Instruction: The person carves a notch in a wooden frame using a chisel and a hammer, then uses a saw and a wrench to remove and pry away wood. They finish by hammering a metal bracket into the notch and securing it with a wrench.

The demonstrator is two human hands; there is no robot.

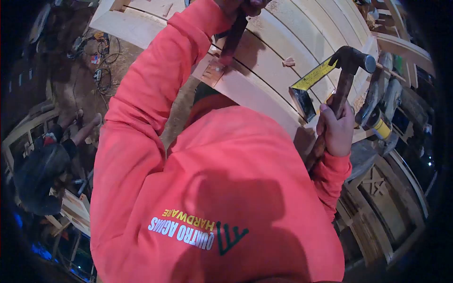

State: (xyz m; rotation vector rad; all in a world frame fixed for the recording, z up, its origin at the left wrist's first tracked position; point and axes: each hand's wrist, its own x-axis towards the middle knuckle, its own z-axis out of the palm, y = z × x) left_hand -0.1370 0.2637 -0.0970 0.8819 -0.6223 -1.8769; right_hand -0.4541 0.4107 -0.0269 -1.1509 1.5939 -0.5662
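My left hand, partly cut off by the top edge, is closed round a dark chisel. The chisel slants down to the edge rail of a slatted wooden panel, beside a rough chipped patch in the wood. My right hand grips a claw hammer by its wooden handle, with the metal head up. Left of the hammer, a try square with a yellow blade and black stock lies on the panel. A small wood chip rests on the slats.
At the left, another person is bent over near wooden frames. Cables and a power tool lie on the sawdust-covered floor. To the right are a yellow-and-dark container, logs and a panelled wooden piece.
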